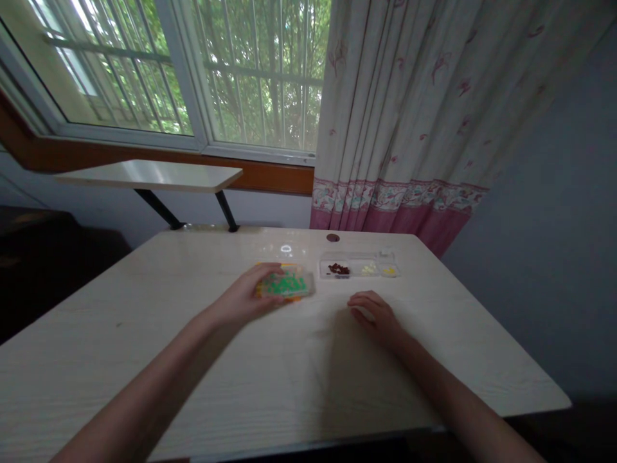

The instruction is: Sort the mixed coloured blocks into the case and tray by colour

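Observation:
My left hand is wrapped round the left end of a small clear plastic box, fingers on its far side and thumb on its near side. Many small green pieces show through it, with yellow-orange edging front and back. My right hand rests low over the table, fingers loosely bent and the thumb apart from them; nothing shows between them. Beyond it lies a clear compartment tray. Dark red bits sit in its left compartment, pale bits in the middle and yellow bits at the right.
The pale wood-grain table has a round brown cable hole near its back edge. At the back left, a raised white shelf stands on slanted black legs. Behind are a barred window and a flowered curtain.

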The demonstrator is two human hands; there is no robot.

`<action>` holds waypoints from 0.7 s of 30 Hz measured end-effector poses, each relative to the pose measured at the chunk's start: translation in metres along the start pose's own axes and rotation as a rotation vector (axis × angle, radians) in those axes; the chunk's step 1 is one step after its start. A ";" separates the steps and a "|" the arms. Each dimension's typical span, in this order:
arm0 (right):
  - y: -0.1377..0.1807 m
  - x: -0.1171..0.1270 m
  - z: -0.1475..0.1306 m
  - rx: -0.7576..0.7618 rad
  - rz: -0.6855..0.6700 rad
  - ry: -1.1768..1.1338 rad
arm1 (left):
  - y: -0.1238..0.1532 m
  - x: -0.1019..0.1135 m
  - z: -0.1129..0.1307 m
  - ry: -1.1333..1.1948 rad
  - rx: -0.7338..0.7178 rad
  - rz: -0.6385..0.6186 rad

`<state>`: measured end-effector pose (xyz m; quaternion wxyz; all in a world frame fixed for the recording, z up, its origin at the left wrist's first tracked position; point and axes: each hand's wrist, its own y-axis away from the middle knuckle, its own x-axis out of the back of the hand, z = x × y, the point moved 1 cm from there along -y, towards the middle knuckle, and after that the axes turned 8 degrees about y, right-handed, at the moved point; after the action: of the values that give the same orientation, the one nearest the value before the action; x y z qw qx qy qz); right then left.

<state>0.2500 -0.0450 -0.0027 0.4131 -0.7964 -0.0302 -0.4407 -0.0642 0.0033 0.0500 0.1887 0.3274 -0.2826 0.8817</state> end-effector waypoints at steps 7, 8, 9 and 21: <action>-0.001 0.000 0.001 -0.028 -0.003 -0.026 | -0.019 0.014 -0.047 0.049 0.066 -0.131; -0.001 0.000 0.001 -0.028 -0.004 -0.029 | -0.018 0.013 -0.050 0.058 0.063 -0.139; -0.001 0.000 0.000 -0.029 -0.004 -0.031 | -0.017 0.012 -0.052 0.069 0.060 -0.148; -0.007 -0.002 0.001 -0.023 -0.029 -0.031 | -0.007 -0.011 -0.028 -0.294 -0.121 -0.133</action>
<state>0.2466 -0.0388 -0.0003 0.3970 -0.8071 -0.0432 -0.4348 -0.0655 0.0245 0.0277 0.2226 0.4590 -0.3375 0.7911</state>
